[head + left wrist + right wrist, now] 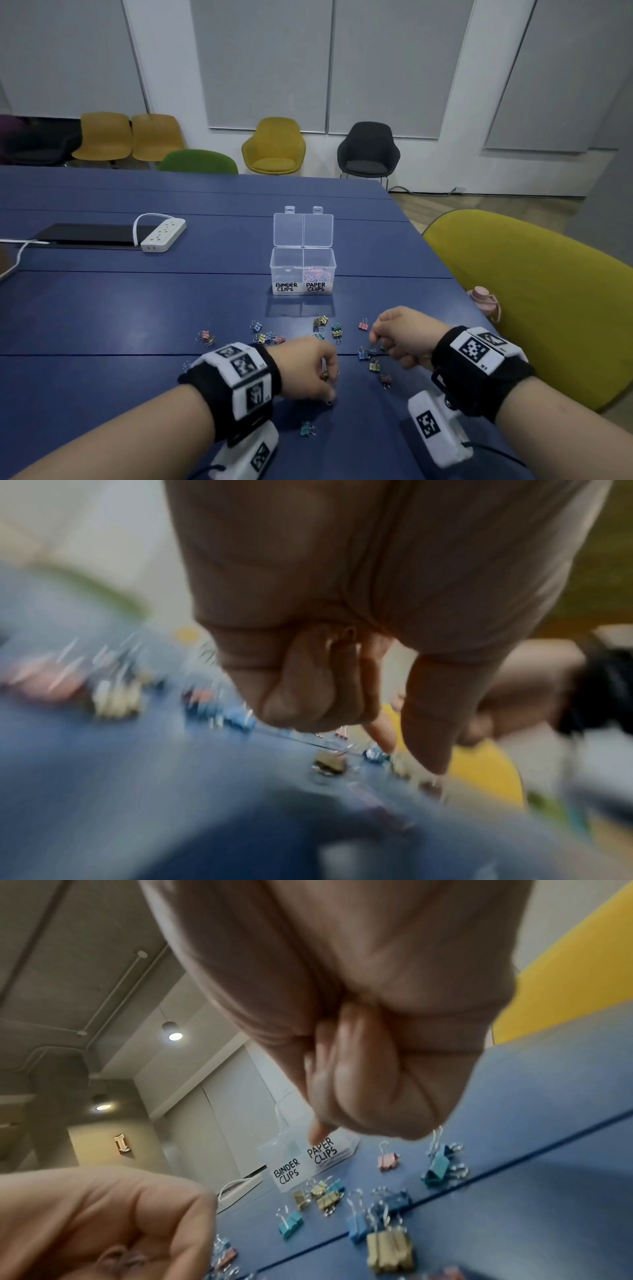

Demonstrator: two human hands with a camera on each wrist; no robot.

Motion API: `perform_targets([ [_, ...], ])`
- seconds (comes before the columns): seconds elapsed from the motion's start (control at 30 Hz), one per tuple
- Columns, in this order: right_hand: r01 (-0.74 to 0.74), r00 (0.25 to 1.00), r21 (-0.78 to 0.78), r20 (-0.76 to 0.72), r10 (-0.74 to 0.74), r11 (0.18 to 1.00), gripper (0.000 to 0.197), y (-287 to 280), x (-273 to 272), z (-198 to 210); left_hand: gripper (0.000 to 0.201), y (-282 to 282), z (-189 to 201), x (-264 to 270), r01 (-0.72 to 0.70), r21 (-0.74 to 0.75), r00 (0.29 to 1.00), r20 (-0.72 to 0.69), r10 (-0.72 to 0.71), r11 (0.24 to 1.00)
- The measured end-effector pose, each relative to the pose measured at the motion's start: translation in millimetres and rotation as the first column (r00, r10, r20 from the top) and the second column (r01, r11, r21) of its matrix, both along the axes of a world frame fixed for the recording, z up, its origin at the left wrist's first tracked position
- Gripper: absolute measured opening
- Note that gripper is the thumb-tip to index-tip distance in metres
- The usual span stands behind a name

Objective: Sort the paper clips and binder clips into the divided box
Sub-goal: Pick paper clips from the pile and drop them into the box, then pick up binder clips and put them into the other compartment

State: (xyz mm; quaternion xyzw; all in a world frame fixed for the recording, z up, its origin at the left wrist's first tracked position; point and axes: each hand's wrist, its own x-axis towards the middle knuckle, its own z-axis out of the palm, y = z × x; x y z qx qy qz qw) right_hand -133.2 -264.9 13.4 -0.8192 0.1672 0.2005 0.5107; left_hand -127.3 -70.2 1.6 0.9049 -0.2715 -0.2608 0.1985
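The clear divided box (303, 270) stands open at mid-table, labelled BINDER CLIPS on the left and PAPER CLIPS on the right. Coloured paper clips (318, 274) lie in the right compartment. Several coloured binder clips (335, 330) are scattered on the blue table (102, 308) in front of the box. My left hand (325, 377) hovers low over them, fingers curled round binder clips whose metal glints in the fist (342, 639). My right hand (375, 337) is curled too, fingertips pinching the wire handle of a teal binder clip (438, 1164).
A white power strip (163, 235) and a flat black panel (85, 234) lie at the far left. A yellow chair (531, 291) stands close on the right, with a pink bottle (484, 301) at the table's edge. More chairs line the far wall.
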Motion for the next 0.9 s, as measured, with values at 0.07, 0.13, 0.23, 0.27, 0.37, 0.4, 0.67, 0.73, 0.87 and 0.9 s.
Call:
perform_targets([
  [0.07, 0.014, 1.000, 0.018, -0.021, -0.013, 1.000, 0.026, -1.6, 5.2, 4.5, 0.018, -4.4, -2.1, -1.2, 0.105, 0.092, 0.984, 0.132, -0.116, 0.990],
  [0.13, 0.015, 1.000, 0.048, -0.024, -0.014, 0.999, 0.027, -1.6, 12.9, 10.4, 0.014, -7.9, -3.4, -0.1, 0.157, 0.139, 0.974, 0.140, -0.176, 0.978],
  [0.23, 0.031, 0.998, 0.048, 0.051, -0.033, 0.998, 0.032, 4.5, 33.3, 22.3, 0.011, -11.0, -4.9, 3.7, 0.211, 0.261, 0.954, 0.153, -0.256, 0.942],
  [0.27, 0.053, 0.994, 0.048, 0.093, -0.057, 0.997, 0.033, 8.6, 42.6, 28.2, 0.016, -11.9, -4.6, 3.5, 0.231, 0.331, 0.938, 0.175, -0.301, 0.915],
  [0.37, 0.094, 0.960, 0.018, 0.262, -0.096, 0.995, 0.036, 27.9, 78.1, 46.8, 0.024, -11.1, -4.8, 2.5, 0.244, 0.370, 0.910, 0.234, -0.344, 0.897],
  [0.4, 0.107, 0.942, 0.024, 0.316, -0.109, 0.994, 0.036, 35.8, 91.1, 52.3, 0.022, -9.6, -1.9, 3.9, 0.225, 0.289, 0.928, 0.226, -0.295, 0.930],
  [0.67, 0.024, 0.880, -0.140, 0.473, 0.046, 0.990, 0.026, 68.9, 161.9, 48.7, 0.017, 13.1, 32.5, 76.2, -0.743, -0.442, 0.605, -0.765, 0.220, 0.503],
  [0.73, 0.028, 0.874, -0.183, 0.481, 0.064, 0.983, 0.021, 64.9, 166.5, 41.0, 0.020, 17.7, 38.0, 100.8, -0.815, -0.457, 0.553, -0.799, 0.238, 0.357],
  [0.87, 0.146, 0.821, -0.083, 0.566, -0.075, 0.986, 0.020, 40.0, 163.2, 27.1, 0.018, 7.3, 45.1, 141.6, -0.813, -0.541, 0.582, -0.770, 0.261, 0.216],
  [0.9, 0.166, 0.811, -0.043, 0.574, -0.112, 0.985, 0.023, 31.7, 159.8, 23.3, 0.017, 1.0, 45.5, 149.0, -0.804, -0.565, 0.595, -0.758, 0.268, 0.189],
])
